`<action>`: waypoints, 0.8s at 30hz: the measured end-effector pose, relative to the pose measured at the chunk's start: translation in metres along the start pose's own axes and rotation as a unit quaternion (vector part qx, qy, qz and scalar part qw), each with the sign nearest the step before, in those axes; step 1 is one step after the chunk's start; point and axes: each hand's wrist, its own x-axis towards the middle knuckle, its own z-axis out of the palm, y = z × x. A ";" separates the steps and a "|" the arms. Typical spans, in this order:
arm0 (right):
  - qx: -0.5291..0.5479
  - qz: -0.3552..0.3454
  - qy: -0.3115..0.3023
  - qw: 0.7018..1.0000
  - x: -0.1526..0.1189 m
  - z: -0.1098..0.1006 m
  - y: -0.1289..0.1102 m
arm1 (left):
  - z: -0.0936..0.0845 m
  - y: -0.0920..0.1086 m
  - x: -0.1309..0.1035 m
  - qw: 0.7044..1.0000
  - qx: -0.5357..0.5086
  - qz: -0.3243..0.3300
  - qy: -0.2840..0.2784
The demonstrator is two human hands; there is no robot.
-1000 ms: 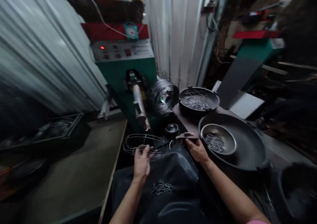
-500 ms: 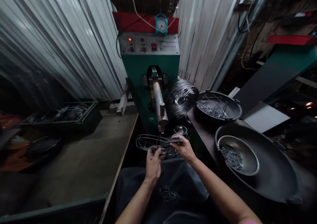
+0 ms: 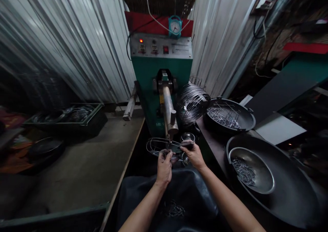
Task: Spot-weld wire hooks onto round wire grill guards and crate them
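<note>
An oval wire frame [image 3: 153,147] of thin metal rods lies under the tip of the spot welder's arm [image 3: 169,105]. My left hand [image 3: 164,165] pinches the near side of the frame; a small piece may be between its fingertips, but I cannot make it out. My right hand [image 3: 195,155] is closed round a dark flat block [image 3: 187,144] at the frame's right end. The frame's right part is partly hidden by the hands. Below them, a pile of short bent wire pieces [image 3: 175,209] rests on a dark apron [image 3: 143,191] over the lap.
Behind stands the green welding machine [image 3: 143,71] with a lit red lamp and a small blue clock [image 3: 175,26]. To its right are a wire coil [image 3: 192,103] and a black pan [image 3: 248,117] of wire parts. A metal bowl [image 3: 265,177] sits inside a larger pan [image 3: 294,191].
The view has shifted, so everything appears slightly further right. The wire frame's near electrode tip now looks closer to my left fingertips. Both hands keep their hold.
</note>
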 end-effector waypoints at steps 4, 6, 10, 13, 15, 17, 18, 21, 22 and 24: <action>0.006 -0.002 0.006 1.000 0.006 0.002 0.002 | 0.003 0.002 0.007 1.000 0.005 -0.003 -0.001; 0.006 -0.009 0.008 1.000 0.009 0.004 0.002 | 0.002 0.002 0.011 1.000 0.007 -0.014 0.001; 0.036 0.008 0.008 0.999 0.009 0.003 0.010 | 0.000 0.003 0.015 1.000 0.018 -0.018 0.004; 0.095 0.053 0.048 0.993 -0.001 -0.007 0.024 | -0.002 0.002 0.014 1.000 0.014 -0.018 0.006; 0.140 0.068 0.084 0.984 -0.008 -0.014 0.033 | -0.004 0.002 0.014 1.000 0.005 -0.021 0.001; 0.178 0.062 0.098 0.977 -0.013 -0.019 0.036 | -0.008 0.003 0.014 0.999 -0.015 -0.029 0.005; 0.186 0.053 0.095 0.977 -0.014 -0.021 0.035 | -0.010 0.004 0.014 0.999 -0.028 -0.036 0.011; 0.143 0.018 0.040 0.989 -0.010 -0.019 0.022 | -0.019 0.009 0.015 0.995 -0.072 -0.061 0.034; 0.117 0.007 0.012 0.993 -0.008 -0.017 0.017 | -0.022 0.010 0.016 0.994 -0.083 -0.066 0.038; 0.074 -0.012 -0.032 0.997 -0.004 -0.013 0.008 | -0.027 0.013 0.017 0.992 -0.097 -0.068 0.046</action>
